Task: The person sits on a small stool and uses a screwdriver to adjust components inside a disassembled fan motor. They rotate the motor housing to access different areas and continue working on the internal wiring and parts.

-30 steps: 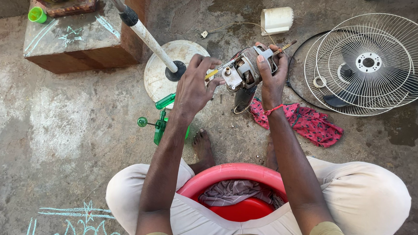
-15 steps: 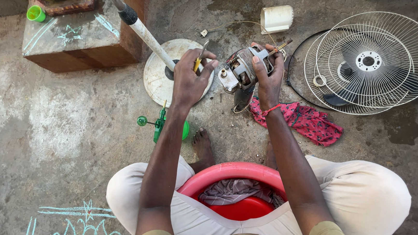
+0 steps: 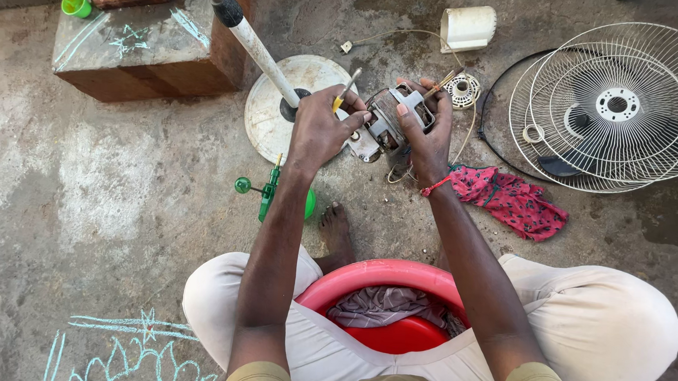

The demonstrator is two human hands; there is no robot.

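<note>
- Head view: a bare fan motor (image 3: 386, 127) is held just above the concrete floor (image 3: 119, 200), in front of the seated person's knees and beside the round white fan base (image 3: 268, 123).
- The motor is a small block with a grey metal frame, dark windings showing in its middle and thin wires trailing from it toward the floor.
- The right hand (image 3: 425, 133) is closed around the motor's right side, fingers curled over its top edge.
- The left hand (image 3: 323, 131) is closed on a screwdriver (image 3: 343, 91) with a yellow handle, its shaft sticking up past the fingers; the fingertips touch the motor's left side.
- A white pole (image 3: 257, 48) rises at a slant from the base toward a low brick block (image 3: 139, 53).
- To the right lie two wire fan guards (image 3: 619, 106), one upon the other, and a pink patterned cloth (image 3: 511, 201) near the right wrist.
- A red basin (image 3: 385, 276) with grey cloth in it sits between the person's legs.
- A green tool (image 3: 268, 190) lies on the floor under the left forearm.
</note>
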